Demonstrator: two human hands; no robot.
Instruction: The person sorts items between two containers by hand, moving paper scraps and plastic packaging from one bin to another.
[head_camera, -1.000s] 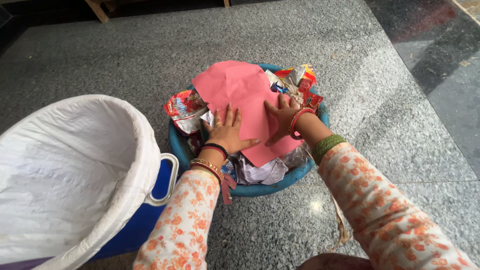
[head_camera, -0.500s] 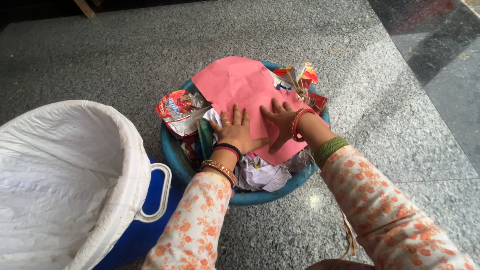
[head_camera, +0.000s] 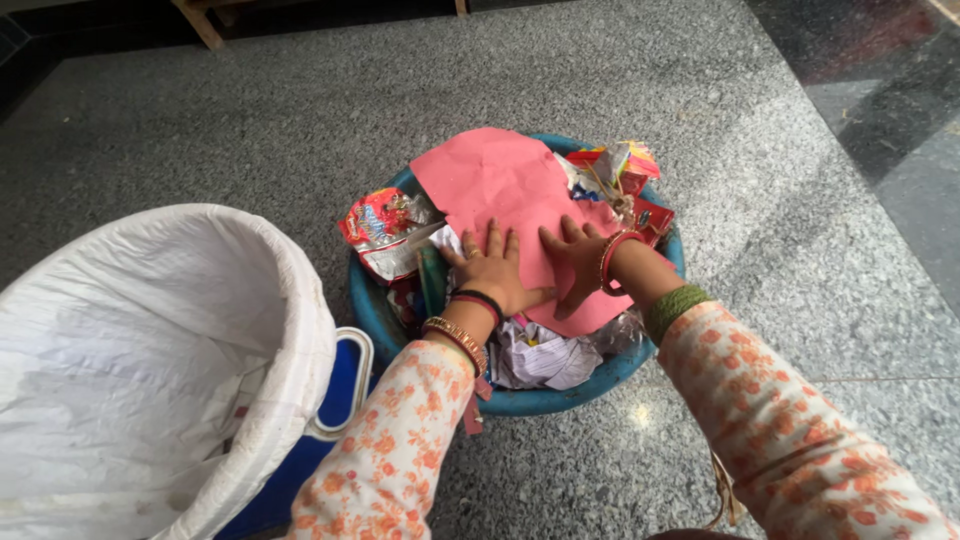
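Observation:
A round blue tub (head_camera: 560, 396) on the floor is heaped with paper and wrapper waste. A large pink paper sheet (head_camera: 500, 180) lies on top of the heap. My left hand (head_camera: 495, 270) rests flat on the sheet's near left part, fingers spread. My right hand (head_camera: 577, 262) presses flat on it just to the right, almost touching the left. A red foil wrapper (head_camera: 385, 228) sticks out at the tub's left, and crumpled white paper (head_camera: 540, 358) shows at the near side. Bangles circle both wrists.
A big blue bin (head_camera: 340, 385) lined with a white sack (head_camera: 150, 340) stands close to the left of the tub, its white handle near my left forearm. Speckled grey stone floor (head_camera: 250, 120) surrounds everything. Colourful packets (head_camera: 625, 165) lie at the tub's far right.
Both hands have stayed flat on the pink sheet and drawn closer together. The sheet's near edge has been pushed in, showing more white paper. The view shifted slightly.

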